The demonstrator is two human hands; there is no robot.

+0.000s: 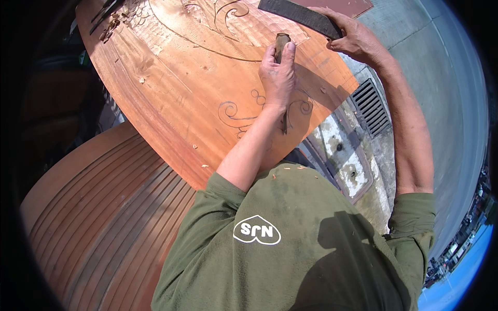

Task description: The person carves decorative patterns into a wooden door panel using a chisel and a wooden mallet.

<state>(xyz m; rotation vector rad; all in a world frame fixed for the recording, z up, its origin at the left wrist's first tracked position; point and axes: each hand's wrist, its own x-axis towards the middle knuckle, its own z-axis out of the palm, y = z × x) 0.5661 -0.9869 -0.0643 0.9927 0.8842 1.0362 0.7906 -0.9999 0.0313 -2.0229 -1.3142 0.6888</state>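
My left hand (277, 80) is wrapped round the worn brown handle of a carving chisel (281, 42), thumb up along its side. The chisel's blade is hidden by the hand. Farther right and higher, my right hand (358, 40) grips one end of a long, dark, flat bar (301, 16), which points up and left beyond the chisel handle. Under both lies a reddish-brown wooden panel (176, 103) with a curved outline. Dark scroll lines (231, 115) are drawn on its near part, and carved scrolls (228, 13) show at the far edge.
Wood chips (111, 28) and dark slim tools (106, 13) lie at the panel's far left. A grooved wooden piece (104, 223) stands at the lower left. To the right are a metal drain grate (371, 108) and grey pavement (446, 103).
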